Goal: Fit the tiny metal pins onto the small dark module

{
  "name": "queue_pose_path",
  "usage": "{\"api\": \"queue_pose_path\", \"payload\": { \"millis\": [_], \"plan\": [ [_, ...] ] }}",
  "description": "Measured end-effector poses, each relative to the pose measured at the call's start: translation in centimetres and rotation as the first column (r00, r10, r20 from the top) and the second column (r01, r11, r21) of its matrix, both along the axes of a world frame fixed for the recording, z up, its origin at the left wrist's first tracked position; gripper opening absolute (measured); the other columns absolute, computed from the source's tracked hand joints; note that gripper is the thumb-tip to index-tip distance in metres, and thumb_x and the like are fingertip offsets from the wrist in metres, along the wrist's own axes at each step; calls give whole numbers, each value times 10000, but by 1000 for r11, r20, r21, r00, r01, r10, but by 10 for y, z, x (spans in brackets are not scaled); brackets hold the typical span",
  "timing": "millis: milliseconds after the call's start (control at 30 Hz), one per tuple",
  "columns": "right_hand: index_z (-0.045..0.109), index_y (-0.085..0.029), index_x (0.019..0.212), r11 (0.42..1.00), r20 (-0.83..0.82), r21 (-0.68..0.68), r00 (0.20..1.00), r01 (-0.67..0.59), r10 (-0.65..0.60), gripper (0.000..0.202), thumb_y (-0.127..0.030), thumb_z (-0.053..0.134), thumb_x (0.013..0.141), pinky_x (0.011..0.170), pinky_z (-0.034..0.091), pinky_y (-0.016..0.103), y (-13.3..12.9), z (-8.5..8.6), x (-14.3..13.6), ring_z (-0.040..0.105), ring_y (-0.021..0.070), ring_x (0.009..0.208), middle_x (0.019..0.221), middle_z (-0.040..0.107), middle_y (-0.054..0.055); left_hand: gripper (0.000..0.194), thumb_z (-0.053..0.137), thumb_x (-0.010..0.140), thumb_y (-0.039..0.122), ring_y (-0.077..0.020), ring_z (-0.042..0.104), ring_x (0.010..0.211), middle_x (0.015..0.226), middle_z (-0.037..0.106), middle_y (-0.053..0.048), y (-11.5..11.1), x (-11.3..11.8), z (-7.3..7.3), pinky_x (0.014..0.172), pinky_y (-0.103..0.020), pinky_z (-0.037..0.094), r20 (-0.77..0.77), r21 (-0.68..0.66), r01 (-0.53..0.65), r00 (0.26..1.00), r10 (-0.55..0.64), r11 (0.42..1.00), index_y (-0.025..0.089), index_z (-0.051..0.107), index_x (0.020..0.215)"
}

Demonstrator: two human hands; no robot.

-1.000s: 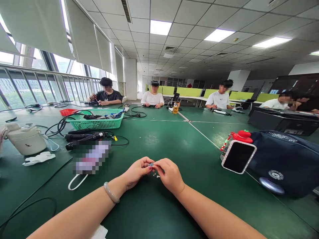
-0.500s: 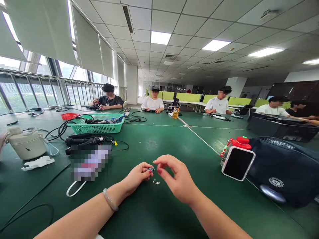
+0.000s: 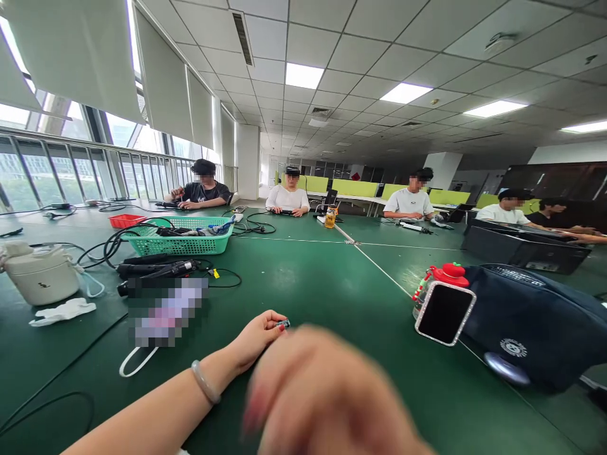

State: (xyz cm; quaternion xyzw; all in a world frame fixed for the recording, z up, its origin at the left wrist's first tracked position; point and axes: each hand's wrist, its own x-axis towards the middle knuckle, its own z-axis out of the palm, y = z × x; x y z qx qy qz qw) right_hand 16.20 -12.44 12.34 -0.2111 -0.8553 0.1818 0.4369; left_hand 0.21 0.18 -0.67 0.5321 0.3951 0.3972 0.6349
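My left hand, with a pale bangle on its wrist, pinches a small dark bluish item between thumb and fingertips, just above the green table. My right hand is large and blurred, close to the camera at the bottom centre. Its fingers look curled, but motion smears them, and whether they hold anything cannot be made out. It covers the part of the table just right of and below my left hand.
A green basket of cables, black devices and a cream container lie left. A phone leans on a red-lidded bottle beside a dark bag. Several people sit across the table.
My right hand has risen toward the camera and now hides the small white piece on the table. My left hand keeps its pinch. The view has shifted slightly.
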Motion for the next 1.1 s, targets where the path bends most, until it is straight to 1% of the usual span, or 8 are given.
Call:
{"api": "queue_pose_path", "payload": {
  "millis": [33,100,167,267,367,500,633,1100],
  "plan": [
    [547,-290,1071,993,-40,-4,992,117,-117,267,-302,387,858,704,481,341,14,8,17,598,198,813,913,614,61,392,708,618,410,-65,490,545,674,594,14,-1,0,0,566,-218,372,-2,12,3,1000,-3,1000,153,529,854],
    [614,-250,929,812,12,7,812,583,-583,239,-204,422,796,582,457,296,42,16,55,594,182,651,782,623,55,388,704,624,407,-60,486,544,674,595,13,-2,0,1,567,-213,365,-8,24,6,1000,-6,1000,146,528,852],
    [645,-219,731,699,306,-6,666,715,-680,197,-149,461,718,471,396,262,61,11,85,540,157,481,593,591,38,395,705,621,406,-56,482,534,665,593,14,-2,0,2,566,-212,361,-11,12,2,1000,-2,1000,139,523,849],
    [665,-242,772,809,560,-78,696,583,-448,284,-105,424,711,448,360,230,67,-15,86,539,137,487,646,623,25,400,705,617,411,-59,485,528,656,591,15,-2,0,1,565,-216,360,5,-2,-4,1000,4,1000,139,520,844],
    [663,-256,883,908,626,-154,749,390,-216,236,-174,538,701,528,391,231,69,-47,51,573,158,622,758,640,23,404,707,613,411,-60,494,541,671,592,15,-1,-1,-1,569,-214,361,24,17,-15,1000,14,1000,142,523,853],
    [659,-223,841,913,652,-167,737,372,-181,248,-166,680,600,569,390,231,94,-86,19,563,168,706,813,619,26,409,706,610,409,-60,494,539,676,583,22,0,-1,-1,559,-211,364,15,35,-72,997,71,997,149,522,866],
    [643,-205,733,895,605,-246,781,371,-157,147,-108,659,624,541,378,205,120,-115,22,527,121,625,711,581,-9,375,689,633,387,-59,480,527,668,578,25,1,-1,2,551,-213,363,-49,67,-124,991,128,990,151,516,867],
    [602,-185,670,916,534,-179,817,360,-216,125,-112,551,757,630,389,210,124,-130,23,527,119,678,734,569,4,301,647,682,311,-81,507,590,693,575,10,3,1,0,588,-229,388,-127,116,-83,987,98,990,151,532,909]
  ]
}}
